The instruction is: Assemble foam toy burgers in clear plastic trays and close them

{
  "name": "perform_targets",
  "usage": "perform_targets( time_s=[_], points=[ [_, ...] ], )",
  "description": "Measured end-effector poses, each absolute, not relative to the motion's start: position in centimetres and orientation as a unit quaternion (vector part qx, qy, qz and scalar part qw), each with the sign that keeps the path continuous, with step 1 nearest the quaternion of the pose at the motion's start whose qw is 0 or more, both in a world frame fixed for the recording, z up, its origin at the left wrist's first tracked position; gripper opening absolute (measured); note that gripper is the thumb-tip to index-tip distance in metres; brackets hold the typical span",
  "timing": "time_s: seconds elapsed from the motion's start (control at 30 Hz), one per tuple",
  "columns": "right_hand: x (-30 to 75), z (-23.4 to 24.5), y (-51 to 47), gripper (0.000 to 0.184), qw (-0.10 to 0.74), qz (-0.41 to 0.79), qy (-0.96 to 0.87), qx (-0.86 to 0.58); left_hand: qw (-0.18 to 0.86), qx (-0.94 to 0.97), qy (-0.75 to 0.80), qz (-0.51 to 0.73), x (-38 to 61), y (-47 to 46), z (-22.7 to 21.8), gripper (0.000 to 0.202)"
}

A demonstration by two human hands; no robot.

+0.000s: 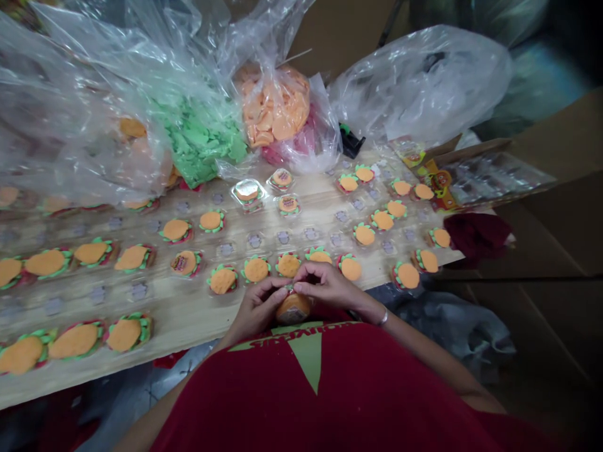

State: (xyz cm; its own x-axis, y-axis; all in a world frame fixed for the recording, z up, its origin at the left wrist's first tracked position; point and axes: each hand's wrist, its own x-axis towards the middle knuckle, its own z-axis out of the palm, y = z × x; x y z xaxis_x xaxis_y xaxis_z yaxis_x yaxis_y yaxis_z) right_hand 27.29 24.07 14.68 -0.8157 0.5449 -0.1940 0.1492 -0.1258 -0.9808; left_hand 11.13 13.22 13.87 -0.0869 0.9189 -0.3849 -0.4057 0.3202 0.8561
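Close to my body, at the table's front edge, my left hand (264,304) and my right hand (330,285) come together around a small burger-shaped piece (293,309) with an orange bun. Fingers and thumbs of both hands are closed at its top, where a bit of green shows. What exactly the fingertips pinch is too small to make out. Just beyond my hands is a row of similar burgers (257,269) with orange tops and green and red layers. A burger in a clear plastic shell (247,192) sits farther back.
Rows of burgers and clear trays cover the wooden table (188,314). Behind them stand plastic bags of green pieces (202,138), orange discs (276,107) and pink pieces (308,147). A black tape dispenser (351,143), an open carton (499,150) and a dark red cloth (478,235) are rightward.
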Motion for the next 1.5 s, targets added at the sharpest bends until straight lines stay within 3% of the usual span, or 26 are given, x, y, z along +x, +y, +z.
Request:
perform_targets(
  time_s=[0.5, 0.7, 0.87, 1.1, 1.27, 1.5],
  points=[
    [27.1, 14.7, 24.1, 0.02, 0.153, 0.683, -0.657, -0.28, 0.663, 0.2, 0.498, 0.522, 11.3, 13.4, 13.0, 0.026],
    [26.5, 14.1, 23.3, 0.024, 0.223, 0.661, -0.637, -0.329, 0.634, 0.069, 0.489, 0.595, 11.2, 13.8, 13.0, 0.023],
    [27.3, 13.7, 23.3, 0.022, 0.177, 0.668, -0.659, -0.297, 0.602, 0.204, 0.522, 0.569, 10.7, 13.8, 13.4, 0.017],
    [28.3, 13.9, 24.7, 0.024, 0.118, 0.67, -0.68, -0.273, 0.615, 0.192, 0.567, 0.514, 10.3, 13.0, 13.9, 0.022],
    [27.2, 14.9, 25.8, 0.024, 0.074, 0.6, -0.778, -0.168, 0.598, 0.305, 0.575, 0.468, 9.4, 13.6, 14.5, 0.021],
    [27.1, 15.2, 25.3, 0.021, 0.077, 0.488, -0.855, -0.161, 0.578, 0.35, 0.578, 0.457, 9.2, 13.6, 14.5, 0.018]
  ],
)
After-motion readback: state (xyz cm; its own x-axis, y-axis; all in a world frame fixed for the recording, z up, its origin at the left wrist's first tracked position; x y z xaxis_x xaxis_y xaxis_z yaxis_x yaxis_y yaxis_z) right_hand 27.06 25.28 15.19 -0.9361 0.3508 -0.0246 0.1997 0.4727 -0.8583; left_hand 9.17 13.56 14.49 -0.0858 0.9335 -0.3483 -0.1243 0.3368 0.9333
